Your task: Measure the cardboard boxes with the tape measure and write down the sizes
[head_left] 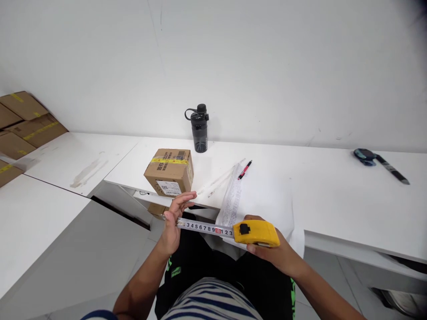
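Observation:
A yellow tape measure (262, 233) with a black button lies in my right hand (278, 253), whose fingers are wrapped round its case. Its metal blade (203, 227) is partly drawn out to the left, with the numbers facing up. At the blade's free end is my left hand (173, 226), thumb and palm against the tip while the other fingers stretch toward the cardboard box. That taped box (170, 171) with a white label stands on the table edge just beyond my left hand. Both hands are above my lap, in front of the table.
White paper (267, 195) hangs over the table (327, 191) edge, a red and black pen (245, 170) on it. Behind stands a dark bottle (200, 129). A watch-like device (365, 155) with a strap lies at right. Several cardboard boxes (30, 120) are stacked far left.

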The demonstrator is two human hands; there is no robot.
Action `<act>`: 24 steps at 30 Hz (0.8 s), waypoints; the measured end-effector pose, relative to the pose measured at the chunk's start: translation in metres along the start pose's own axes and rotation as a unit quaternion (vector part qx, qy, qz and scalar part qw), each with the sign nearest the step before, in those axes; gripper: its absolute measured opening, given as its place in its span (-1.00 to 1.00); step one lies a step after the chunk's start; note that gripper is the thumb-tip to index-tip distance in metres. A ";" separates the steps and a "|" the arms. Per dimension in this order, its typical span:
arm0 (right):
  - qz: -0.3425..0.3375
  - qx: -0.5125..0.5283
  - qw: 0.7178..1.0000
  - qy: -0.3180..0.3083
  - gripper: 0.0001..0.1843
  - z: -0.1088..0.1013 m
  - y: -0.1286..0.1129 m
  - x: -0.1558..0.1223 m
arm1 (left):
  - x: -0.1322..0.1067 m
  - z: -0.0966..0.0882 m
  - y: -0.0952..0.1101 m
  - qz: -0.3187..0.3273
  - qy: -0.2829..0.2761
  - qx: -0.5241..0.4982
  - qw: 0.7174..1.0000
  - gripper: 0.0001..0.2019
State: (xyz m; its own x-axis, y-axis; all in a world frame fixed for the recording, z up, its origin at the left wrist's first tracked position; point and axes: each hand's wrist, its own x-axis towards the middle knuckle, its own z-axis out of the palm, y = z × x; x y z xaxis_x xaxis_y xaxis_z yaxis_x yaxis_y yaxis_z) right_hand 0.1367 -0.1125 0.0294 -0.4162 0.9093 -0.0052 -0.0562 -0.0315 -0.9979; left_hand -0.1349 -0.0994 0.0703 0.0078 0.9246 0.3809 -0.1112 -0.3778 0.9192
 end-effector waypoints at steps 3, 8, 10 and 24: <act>0.005 0.005 1.000 -0.023 -0.51 0.005 -0.004 0.000 | -0.002 0.004 -0.002 -0.018 -0.029 0.037 0.999 -0.31; 0.017 -0.057 0.995 -0.085 -0.51 0.024 -0.009 0.002 | -0.015 0.026 -0.007 -0.042 -0.148 0.093 0.984 -0.31; 0.017 -0.086 0.989 -0.116 -0.53 0.030 -0.009 0.004 | -0.020 0.035 -0.008 -0.053 -0.157 0.074 0.983 -0.32; -0.006 0.037 0.994 -0.098 -0.28 0.044 -0.004 0.011 | -0.027 0.037 -0.020 -0.102 -0.197 0.009 0.975 -0.24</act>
State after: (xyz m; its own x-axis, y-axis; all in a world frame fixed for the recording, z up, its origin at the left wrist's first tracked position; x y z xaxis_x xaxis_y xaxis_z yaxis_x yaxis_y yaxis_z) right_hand 0.0923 -0.1209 0.0364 -0.5835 0.8117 0.0275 -0.1264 -0.0573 -0.9903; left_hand -0.0959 -0.1191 0.0450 0.4091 0.8911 0.1963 -0.0502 -0.1928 0.9800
